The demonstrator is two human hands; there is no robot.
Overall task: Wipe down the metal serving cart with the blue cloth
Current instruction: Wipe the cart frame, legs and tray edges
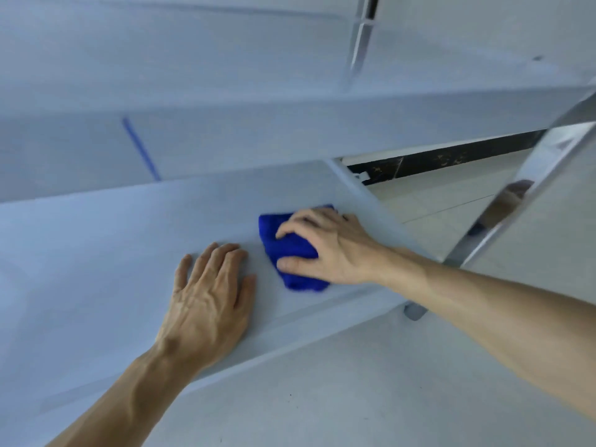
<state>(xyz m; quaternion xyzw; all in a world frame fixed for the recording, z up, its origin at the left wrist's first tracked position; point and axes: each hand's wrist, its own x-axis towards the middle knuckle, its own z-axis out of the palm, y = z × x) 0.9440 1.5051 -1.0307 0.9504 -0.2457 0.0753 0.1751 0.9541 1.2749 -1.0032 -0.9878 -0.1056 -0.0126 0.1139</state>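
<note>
The metal serving cart's lower shelf [113,233] fills the middle of the head view, a pale flat tray with a raised rim. A bunched blue cloth [290,246] lies on the shelf near its right end. My right hand [329,246] grips the cloth from above, fingers curled over it and thumb along its near side. My left hand [209,295] rests flat on the shelf just left of the cloth, fingers straight and spread. A higher shelf [290,124] of the cart runs across above.
A shiny metal upright [522,195] of the cart rises at the right. A grey caster [416,311] shows under the shelf's right corner. Pale tiled floor [387,398] lies below and to the right, with a dark skirting strip [445,159] beyond.
</note>
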